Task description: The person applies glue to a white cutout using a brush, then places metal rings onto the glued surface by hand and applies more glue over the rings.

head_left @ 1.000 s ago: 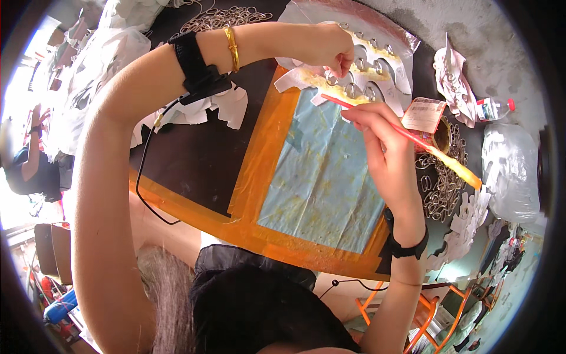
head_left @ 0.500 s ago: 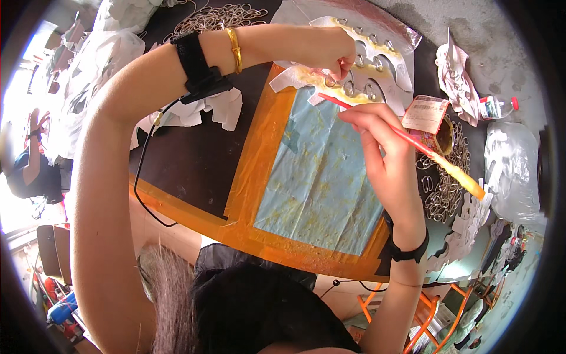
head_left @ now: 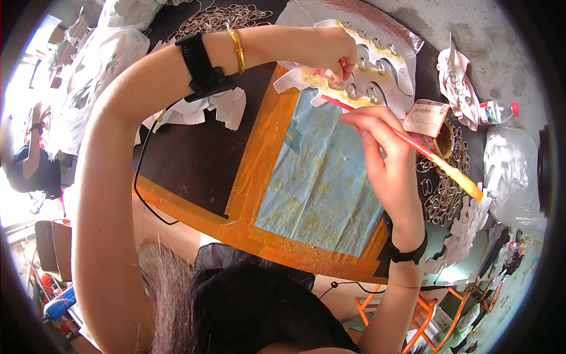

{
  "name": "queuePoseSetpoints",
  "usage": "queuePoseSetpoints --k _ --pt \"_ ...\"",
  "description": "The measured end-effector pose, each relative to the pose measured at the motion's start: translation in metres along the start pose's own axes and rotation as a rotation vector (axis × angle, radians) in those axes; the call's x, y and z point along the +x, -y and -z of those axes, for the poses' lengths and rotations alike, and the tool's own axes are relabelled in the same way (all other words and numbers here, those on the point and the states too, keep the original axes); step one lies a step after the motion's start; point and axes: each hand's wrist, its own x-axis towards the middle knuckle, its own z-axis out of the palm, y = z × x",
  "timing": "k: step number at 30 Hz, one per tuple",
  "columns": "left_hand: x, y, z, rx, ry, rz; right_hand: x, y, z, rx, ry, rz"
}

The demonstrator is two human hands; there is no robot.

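Observation:
My right hand [head_left: 386, 162] grips a thin red stick [head_left: 429, 154] whose thick end is coated yellow. The stick's thin tip meets the lower edge of a scalloped white piece [head_left: 290, 81], which bears yellowish smears and a row of metal rings [head_left: 352, 91]. Over the same piece, beside its leftmost ring, my left hand [head_left: 336, 53] is closed with its fingers pinched; what lies between them is hidden. Farther back is a second scalloped white strip [head_left: 402, 72] with rings along it. Both pieces rest at the far end of the work surface.
A blue sheet [head_left: 318, 177] bordered with orange tape [head_left: 247, 171] covers the near board. Loose metal rings [head_left: 443, 197] surround a glue-stained tub [head_left: 443, 140] at right; more metal links [head_left: 221, 19] lie at far left. A bottle [head_left: 498, 112] stands at right. Another person [head_left: 35, 165] sits far left.
The view has shifted very slightly. Both hands hold nearly the same pose, the stick's tip still at the white piece's edge.

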Motion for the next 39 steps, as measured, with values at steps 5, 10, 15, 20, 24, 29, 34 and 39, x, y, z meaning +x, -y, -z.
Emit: queuePoseSetpoints --k 5,10,15,20,24,29,34,39 --pt "-0.013 0.012 0.006 0.134 -0.184 -0.223 0.000 -0.002 -0.001 0.005 0.000 0.004" --pt "-0.016 0.000 0.006 0.090 -0.183 -0.039 -0.002 0.000 -0.003 -0.003 0.004 0.009" --pt "-0.017 -0.001 0.007 0.178 -0.207 -0.118 -0.005 0.002 -0.004 -0.004 -0.005 -0.028" --pt "-0.019 0.000 -0.001 0.284 -0.101 0.069 -0.005 -0.003 -0.005 -0.013 -0.033 0.034" --pt "-0.014 0.006 -0.007 0.273 -0.171 0.105 -0.004 -0.004 -0.005 -0.003 -0.035 0.039" --pt "-0.010 0.001 -0.003 0.315 -0.108 0.178 -0.003 -0.004 -0.005 0.021 -0.036 0.026" --pt "-0.006 0.015 0.002 0.164 -0.106 0.133 -0.004 -0.005 -0.004 0.023 -0.029 0.022" --pt "-0.002 0.015 0.011 0.266 -0.112 -0.026 -0.005 -0.003 -0.004 0.014 -0.031 0.031"
